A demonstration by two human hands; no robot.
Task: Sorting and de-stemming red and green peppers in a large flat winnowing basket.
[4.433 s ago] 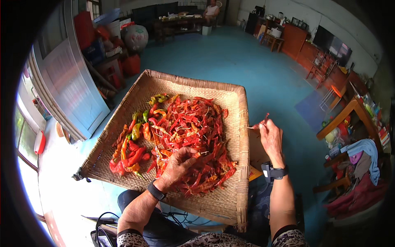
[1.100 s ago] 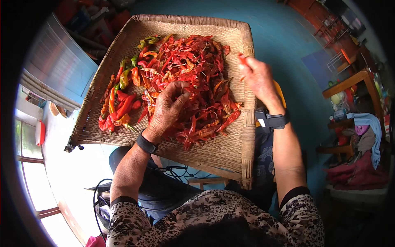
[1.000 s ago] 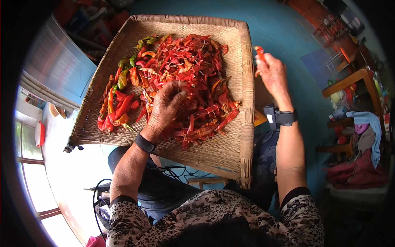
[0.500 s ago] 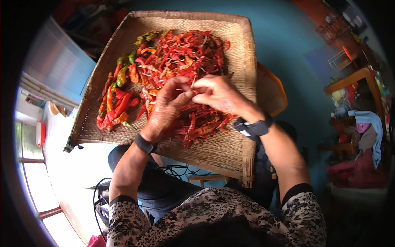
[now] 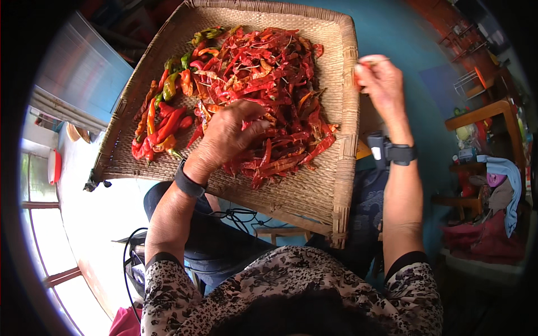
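A large woven tray (image 5: 322, 204) rests tilted above my knees and holds a heap of wrinkled red chili peppers (image 5: 269, 73). Over the heap's near left side, my left hand (image 5: 230, 131) bends its fingers and thumb inward; whatever lies between them is mostly hidden. Just beyond the tray's right rim, my right hand (image 5: 384, 84) is raised, slightly blurred, its fingertips pinched on a small red piece that looks like a chili pepper (image 5: 366, 65). Smoother red, orange and green chili peppers (image 5: 165, 131) form a separate group at the tray's left.
Partly covered by the tray, a container with a yellow-orange edge (image 5: 363, 150) stands below its right rim. Black cables (image 5: 238, 215) and a wooden stool (image 5: 283, 231) show under the near edge. Clothes and a wooden frame (image 5: 482, 117) are at the far right.
My hands, together over the heap before, have parted. The right one has swung right and outward past the rim; the left one stays over the chili peppers. The tray sits slightly higher in view.
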